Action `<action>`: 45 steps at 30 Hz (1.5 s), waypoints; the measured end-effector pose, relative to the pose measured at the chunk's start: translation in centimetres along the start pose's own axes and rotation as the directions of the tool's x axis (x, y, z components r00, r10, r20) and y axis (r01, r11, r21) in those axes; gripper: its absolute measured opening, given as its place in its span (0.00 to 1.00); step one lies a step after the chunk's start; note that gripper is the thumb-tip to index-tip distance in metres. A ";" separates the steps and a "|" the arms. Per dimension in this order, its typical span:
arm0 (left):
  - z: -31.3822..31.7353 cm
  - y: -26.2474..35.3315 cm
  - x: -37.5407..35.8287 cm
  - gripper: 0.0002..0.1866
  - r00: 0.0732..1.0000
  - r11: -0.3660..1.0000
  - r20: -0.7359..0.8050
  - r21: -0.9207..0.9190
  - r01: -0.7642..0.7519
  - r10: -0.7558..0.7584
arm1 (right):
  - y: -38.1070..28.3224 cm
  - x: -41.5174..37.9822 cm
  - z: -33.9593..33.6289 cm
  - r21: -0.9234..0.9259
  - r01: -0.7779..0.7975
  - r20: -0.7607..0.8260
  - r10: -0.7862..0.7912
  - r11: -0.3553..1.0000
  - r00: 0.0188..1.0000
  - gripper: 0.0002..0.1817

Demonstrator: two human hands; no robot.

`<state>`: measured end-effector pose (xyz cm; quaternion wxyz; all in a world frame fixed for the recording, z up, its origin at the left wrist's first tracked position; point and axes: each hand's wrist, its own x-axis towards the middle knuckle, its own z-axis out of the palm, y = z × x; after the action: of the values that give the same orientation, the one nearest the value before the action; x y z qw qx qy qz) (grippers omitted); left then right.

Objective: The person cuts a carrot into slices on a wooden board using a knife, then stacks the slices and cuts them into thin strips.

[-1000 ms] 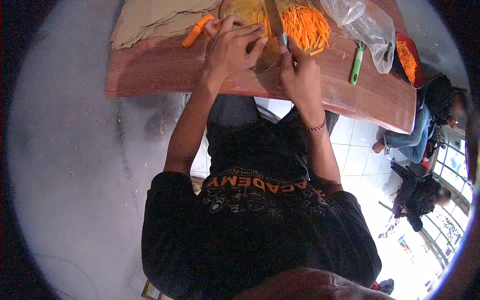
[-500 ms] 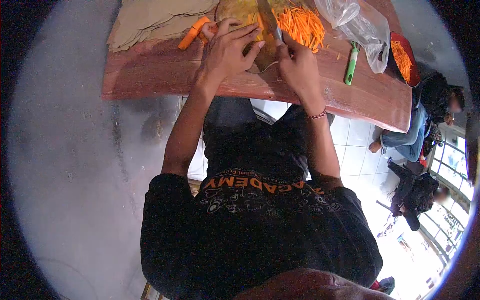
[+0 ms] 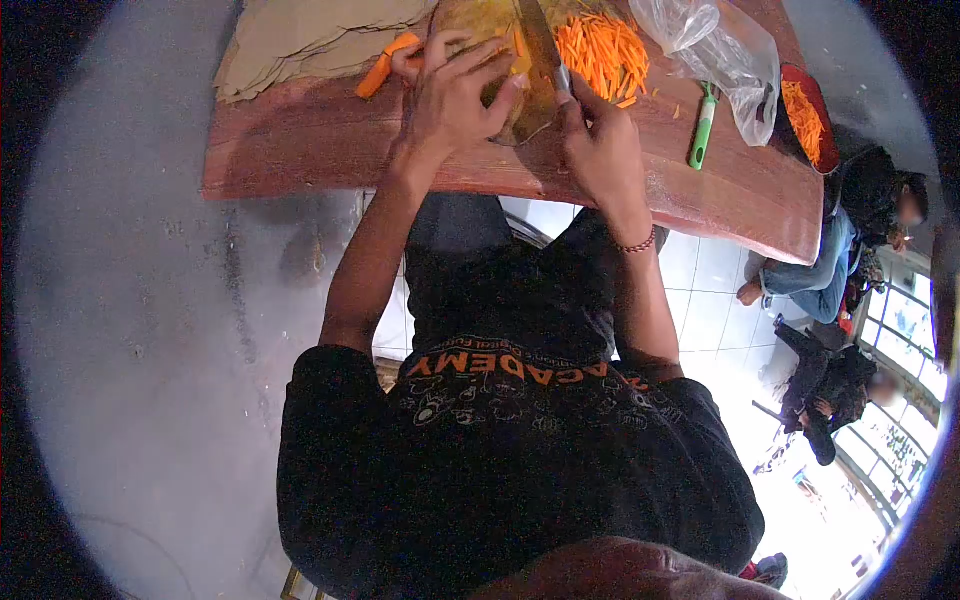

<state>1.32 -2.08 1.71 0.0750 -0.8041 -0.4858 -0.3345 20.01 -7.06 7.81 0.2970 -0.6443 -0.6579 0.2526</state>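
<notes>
A knife (image 3: 541, 38) is gripped in my right hand (image 3: 606, 145), its blade pointing away from me over a round, worn cutting board (image 3: 530, 122). To the left, my left hand (image 3: 450, 105) arches over the board with fingers spread and thumb apart. Its fingertips are right at a few orange carrot slices (image 3: 519, 50), partly hidden beneath them. A larger carrot piece (image 3: 385, 68) lies beside the outer fingers of that hand, partly covered by them. Right of the blade sits a pile of carrot strips (image 3: 603, 55).
The wooden table (image 3: 300, 150) has brown sheets (image 3: 310, 50) at its left. A green-handled peeler (image 3: 703, 130), a clear plastic bag (image 3: 745, 80) and a red container (image 3: 828, 150) of carrot strips are at the right. Two people (image 3: 830, 395) sit beyond the table.
The knife and my right hand have shifted slightly right, away from the slices. My left hand has drawn back a little to the left, with its fingers bent differently.
</notes>
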 end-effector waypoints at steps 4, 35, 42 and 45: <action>1.3 -0.8 0.1 0.13 0.995 0.988 -0.099 -0.157 0.003 -0.019 | -0.1 -0.1 -0.3 0.010 -0.021 0.019 0.021 1.000 1.000 0.20; 1.0 -0.6 0.2 0.14 0.994 0.997 0.111 -0.083 0.001 0.008 | 0.7 0.1 0.2 0.071 0.032 0.004 -0.032 0.997 0.999 0.15; 1.9 -1.3 0.1 0.14 0.997 0.987 0.071 -0.158 0.003 0.009 | 0.7 0.2 -0.2 0.075 0.054 0.010 -0.055 0.996 0.998 0.16; 1.5 -1.2 0.2 0.14 0.997 0.990 0.071 -0.138 -0.013 0.023 | 0.8 0.4 -0.1 0.061 0.077 0.022 -0.078 0.995 0.997 0.16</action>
<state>1.11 -0.64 0.49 0.0049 -0.8234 -0.4565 -0.3371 20.67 -6.66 7.32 0.3178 -0.6060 -0.6780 0.2685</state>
